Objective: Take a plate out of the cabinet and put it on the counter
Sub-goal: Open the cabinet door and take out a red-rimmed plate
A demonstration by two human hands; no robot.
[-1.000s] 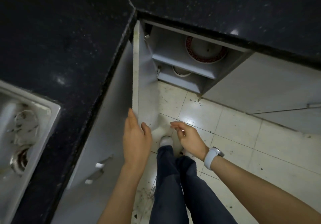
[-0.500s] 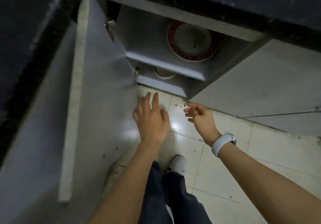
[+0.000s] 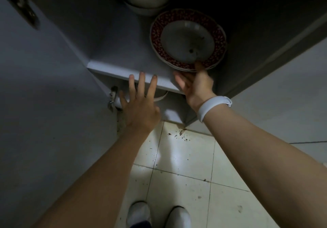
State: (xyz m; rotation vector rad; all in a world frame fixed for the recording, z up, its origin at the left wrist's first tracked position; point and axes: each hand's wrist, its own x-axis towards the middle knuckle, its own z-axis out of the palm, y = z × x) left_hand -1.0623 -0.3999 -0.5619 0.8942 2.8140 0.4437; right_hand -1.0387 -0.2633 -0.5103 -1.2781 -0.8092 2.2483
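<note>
The plate [image 3: 187,40] — red-rimmed, glazed ceramic, likely rigid, slick and breakable — tops a small stack on the cabinet's upper shelf [image 3: 113,68]. The right hand [image 3: 194,84] touches its near rim, thumb on top, not yet clamped. The left hand [image 3: 139,104] hangs spread, empty.

Two bare forearms with no sleeves. The left hand [image 3: 139,107] wears nothing. Just behind the right hand [image 3: 195,86], a pale grey smooth wristband [image 3: 211,106] circles the wrist. Below the wristband: white shoes [image 3: 157,216], dark blue trouser cuffs [image 3: 140,225].
</note>
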